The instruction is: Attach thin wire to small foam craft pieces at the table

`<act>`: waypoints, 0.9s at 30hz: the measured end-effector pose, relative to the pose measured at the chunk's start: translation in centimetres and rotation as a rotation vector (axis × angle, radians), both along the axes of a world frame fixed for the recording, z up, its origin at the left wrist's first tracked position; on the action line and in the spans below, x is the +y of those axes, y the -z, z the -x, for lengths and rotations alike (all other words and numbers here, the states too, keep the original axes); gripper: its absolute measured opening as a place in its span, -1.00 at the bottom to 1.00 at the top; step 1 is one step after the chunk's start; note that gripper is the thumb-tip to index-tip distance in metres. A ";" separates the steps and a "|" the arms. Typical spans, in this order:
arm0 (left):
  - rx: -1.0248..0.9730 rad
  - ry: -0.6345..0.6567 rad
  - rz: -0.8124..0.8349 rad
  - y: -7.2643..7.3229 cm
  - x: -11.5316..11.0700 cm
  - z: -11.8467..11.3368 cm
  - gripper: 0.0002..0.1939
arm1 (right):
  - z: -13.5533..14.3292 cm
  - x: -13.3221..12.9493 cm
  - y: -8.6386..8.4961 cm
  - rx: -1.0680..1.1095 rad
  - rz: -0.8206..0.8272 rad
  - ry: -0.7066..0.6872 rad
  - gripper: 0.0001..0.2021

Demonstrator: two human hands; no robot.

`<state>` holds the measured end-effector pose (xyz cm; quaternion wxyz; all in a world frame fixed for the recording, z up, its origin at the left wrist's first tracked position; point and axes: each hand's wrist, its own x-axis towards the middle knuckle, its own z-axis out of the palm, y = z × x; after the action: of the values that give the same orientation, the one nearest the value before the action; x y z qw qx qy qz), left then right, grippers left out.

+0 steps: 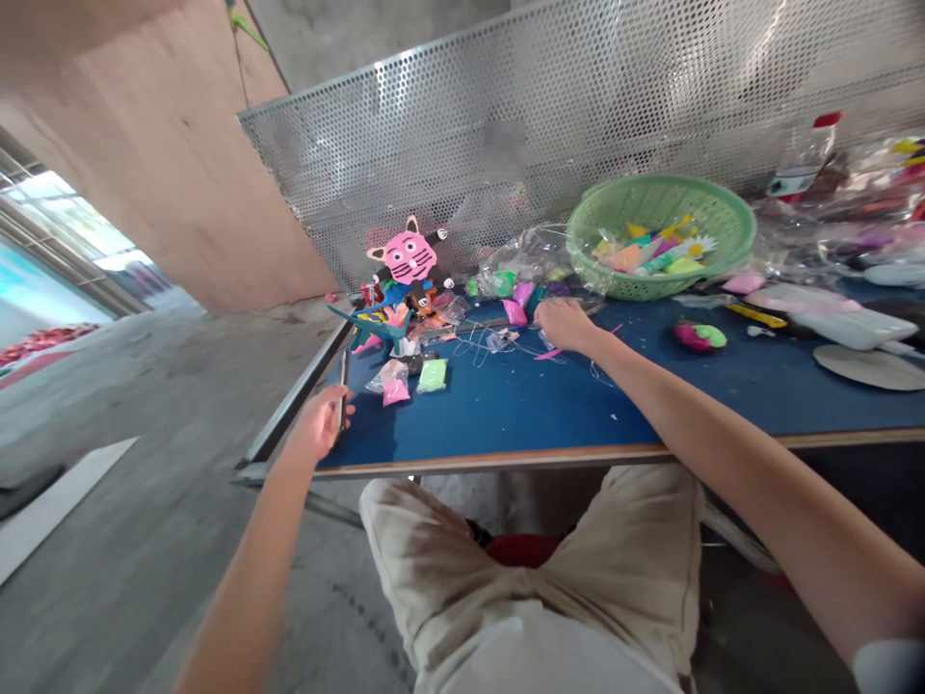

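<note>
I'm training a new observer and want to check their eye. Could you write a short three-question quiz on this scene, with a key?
1. Multiple choice: What colour is the cap on the clear bottle at the back right? A) blue; B) red; C) white.

2. True or false: The right hand is nearer the green basket than the left hand is.

3. Fill in the blank: On the blue table, the light green packet lies beside a packet coloured ____.

Key: 1. B. 2. True. 3. Pink.
</note>
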<state>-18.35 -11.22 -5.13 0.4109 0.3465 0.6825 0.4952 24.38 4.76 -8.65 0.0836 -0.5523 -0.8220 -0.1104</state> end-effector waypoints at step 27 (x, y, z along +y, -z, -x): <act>-0.850 0.486 -0.401 2.6 -2.8 -17.5 -0.10 | -0.8 1.0 -0.3 0.130 0.053 -0.033 -0.71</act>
<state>-0.81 -14.00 -7.72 0.6800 0.3350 0.2475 0.6034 25.19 5.76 -8.35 0.1242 -0.5468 -0.8264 -0.0510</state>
